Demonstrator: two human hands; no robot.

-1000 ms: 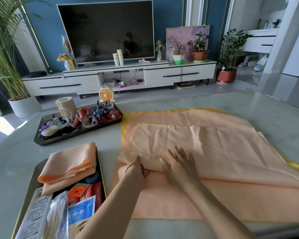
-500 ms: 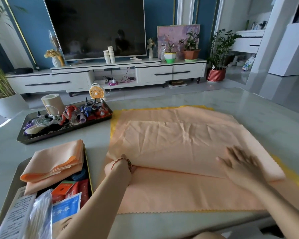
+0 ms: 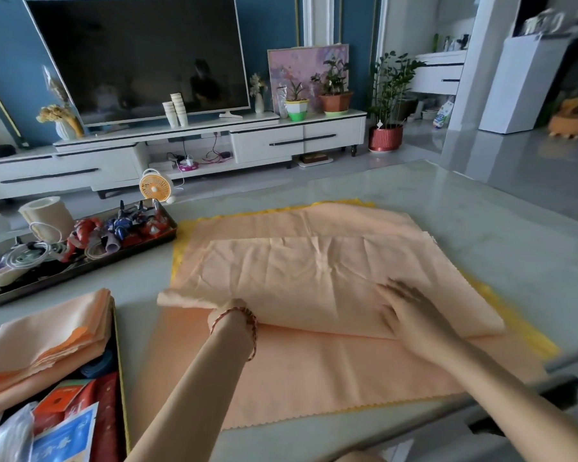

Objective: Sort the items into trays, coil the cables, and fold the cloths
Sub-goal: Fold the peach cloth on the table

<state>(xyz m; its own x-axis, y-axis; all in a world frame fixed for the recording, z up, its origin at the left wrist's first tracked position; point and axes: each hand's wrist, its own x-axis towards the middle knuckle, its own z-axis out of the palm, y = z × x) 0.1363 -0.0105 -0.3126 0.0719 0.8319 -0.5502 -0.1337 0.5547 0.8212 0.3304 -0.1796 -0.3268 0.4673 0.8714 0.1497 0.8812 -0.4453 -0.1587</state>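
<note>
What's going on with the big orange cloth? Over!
Left hand tucked under the fold, grip unseen. Right hand flat, pressing on top. Cloth half folded over. Nothing else lying on it.

You can see a big dark TV (image 3: 137, 58) on a long white cabinet (image 3: 267, 141), potted plants (image 3: 335, 95) beside it, and a little orange fan (image 3: 155, 187) in front.

In the middle of the frame we see the cloth (image 3: 314, 361) spread on the table (image 3: 481, 221), with a folded layer (image 3: 297, 271) lying across it. Our left hand (image 3: 227, 311) is tucked under the fold's left end, and our right hand (image 3: 411, 315) lies on top, further right. At the left, the far tray (image 3: 80, 271) sits behind the near tray (image 3: 122, 378), which holds folded cloths (image 3: 47, 335).
</note>
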